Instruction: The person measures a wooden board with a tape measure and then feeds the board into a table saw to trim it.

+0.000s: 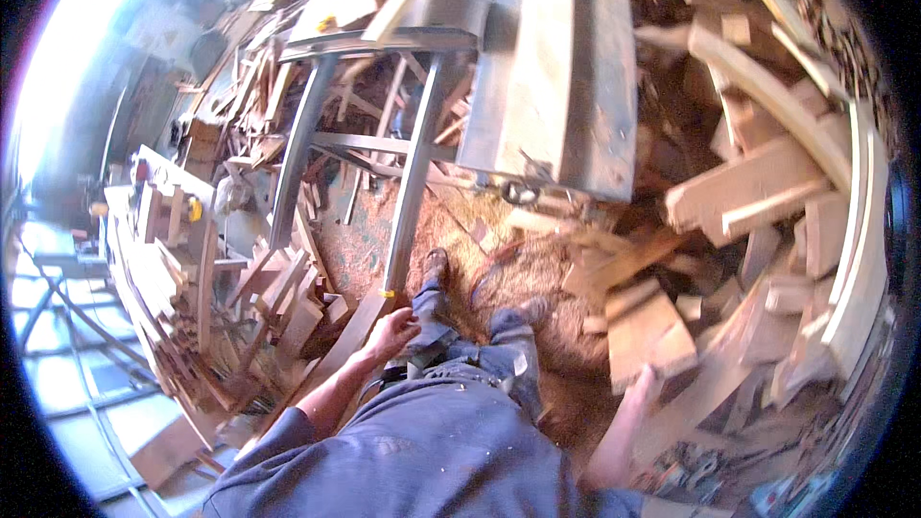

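Board (652,338) at the right hand (646,384), left hand (391,331) well apart

Short, wide piece of wood, orange-tan, darker patches on the upper face. Lies to the person's right, just ahead of the right hand; near edge meets the fingers. Hand blurred, most of the fingers hidden: cannot tell whether they are clamped on the wood or only touching it. Bare forearm behind, rising from the lower edge.

Left hand on the other side of the body, in front of the left thigh. Fingers loosely curled, nothing visible between them. Nearest to it: the lower end of a metal rail (413,182), with a small yellow mark there, and a brown beam (350,341) slanting down and left from that end.

Around the board, a heap of offcuts (777,168), pieces crossing at all angles, packed close on its far and right sides. Long pale strips (859,230) bend along the outer right, an effect of the lens at least in part.

Between board and left hand: the person's legs in blue trousers (518,350), feet in sawdust (513,273). Beyond the feet, a grey metal bench (604,86) with a pale plank (539,67) lying lengthwise on it. Far left, another wood pile (182,269), ends jumbled. Upper left washed out by glare, details lost.
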